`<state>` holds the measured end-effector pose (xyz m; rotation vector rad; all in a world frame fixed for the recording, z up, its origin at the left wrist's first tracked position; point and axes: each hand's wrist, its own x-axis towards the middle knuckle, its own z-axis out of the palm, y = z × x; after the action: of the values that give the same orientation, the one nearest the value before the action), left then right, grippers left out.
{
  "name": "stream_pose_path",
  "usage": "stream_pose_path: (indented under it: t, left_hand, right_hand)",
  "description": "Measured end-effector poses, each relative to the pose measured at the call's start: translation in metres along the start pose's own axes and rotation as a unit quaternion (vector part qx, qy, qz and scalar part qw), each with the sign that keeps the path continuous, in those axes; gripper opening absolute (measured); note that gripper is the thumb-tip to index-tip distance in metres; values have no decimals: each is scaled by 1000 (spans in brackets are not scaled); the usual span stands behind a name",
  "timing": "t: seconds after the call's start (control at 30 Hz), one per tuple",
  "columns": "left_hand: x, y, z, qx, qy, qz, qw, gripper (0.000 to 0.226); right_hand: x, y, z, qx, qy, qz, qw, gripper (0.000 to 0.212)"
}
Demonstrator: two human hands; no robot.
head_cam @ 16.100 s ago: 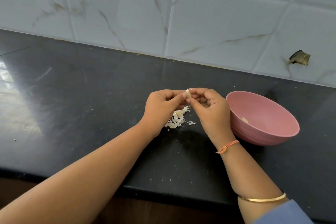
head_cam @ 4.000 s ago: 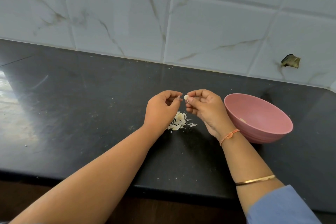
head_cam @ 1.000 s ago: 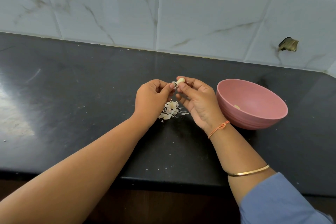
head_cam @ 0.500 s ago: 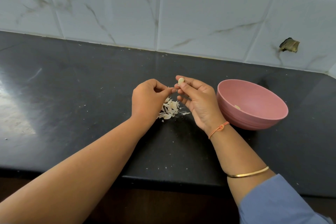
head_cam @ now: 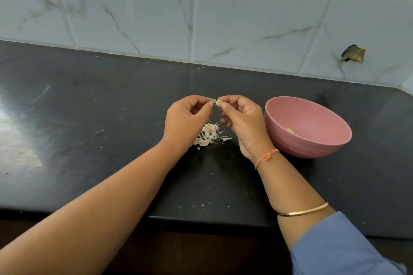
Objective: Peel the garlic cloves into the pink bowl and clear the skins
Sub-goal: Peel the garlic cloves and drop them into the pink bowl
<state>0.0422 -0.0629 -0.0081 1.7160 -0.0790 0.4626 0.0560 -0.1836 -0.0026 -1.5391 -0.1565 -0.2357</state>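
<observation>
With the right hand (head_cam: 243,120) pinching the garlic clove (head_cam: 219,102) above the skins (head_cam: 209,135) on the bench (head_cam: 89,118), beside the pink bowl (head_cam: 301,148), and the left hand (head_cam: 185,120) pinching a shred of skin (head_cam: 214,101) at its end, a hard tug could flick the slippery clove down among the skins.

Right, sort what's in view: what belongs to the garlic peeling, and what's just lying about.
Job: garlic clove, pinched by the right hand; skin shred at its tip, pinched by the left hand; pink bowl with a peeled clove inside; skin pile on the counter.
Lying about: chipped hole in the wall tile; orange thread and gold bangle on the right arm.
</observation>
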Motion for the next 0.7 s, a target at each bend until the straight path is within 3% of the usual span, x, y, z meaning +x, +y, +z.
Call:
stream_pose_path:
  t: [0.23, 0.47, 0.7]
  left_hand:
    - [1, 1, -2, 7, -12, -16, 1000, 11]
    - [2, -1, -2, -17, -13, -49, 999, 14]
    - [3, 0, -1, -67, -14, -82, 994, 14]
  right_hand:
    - [1, 2, -1, -58, -3, -50, 997, 15]
    - [2, 5, -4, -192, 6, -134, 972, 12]
    - [3, 4, -2, -142, -5, -109, 984, 16]
